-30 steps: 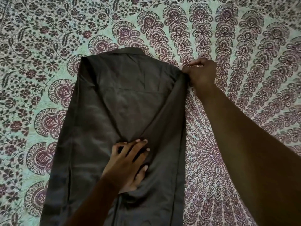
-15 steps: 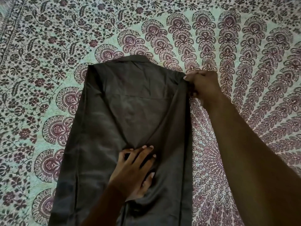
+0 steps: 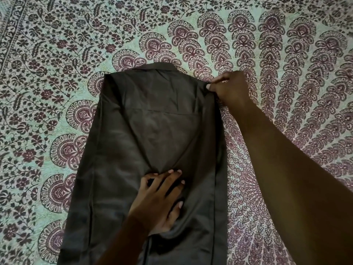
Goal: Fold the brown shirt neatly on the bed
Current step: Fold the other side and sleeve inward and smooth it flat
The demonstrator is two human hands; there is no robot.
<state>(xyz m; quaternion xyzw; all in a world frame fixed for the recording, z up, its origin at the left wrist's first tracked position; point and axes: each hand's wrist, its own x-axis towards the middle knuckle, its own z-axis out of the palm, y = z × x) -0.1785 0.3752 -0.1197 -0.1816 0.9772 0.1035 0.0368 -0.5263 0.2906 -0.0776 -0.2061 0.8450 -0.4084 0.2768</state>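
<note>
The brown shirt (image 3: 133, 142) lies flat on the bed, collar away from me, with both sides folded in so it forms a long narrow panel. My left hand (image 3: 161, 199) presses flat on the middle of the shirt, fingers spread over the edge of the folded-in right flap. My right hand (image 3: 229, 88) pinches the shirt's top right corner at the shoulder fold. The shirt's lower end runs out of the bottom of the view.
The bed is covered by a pale green sheet (image 3: 57, 54) printed with dark maroon floral and fan patterns. It surrounds the shirt on the left, top and right. My right forearm (image 3: 286, 169) crosses above the sheet on the right.
The view has shifted, so the shirt sits lower in frame. My right hand stays pinched at the top right shoulder corner, and my left hand stays pressed on the middle.
</note>
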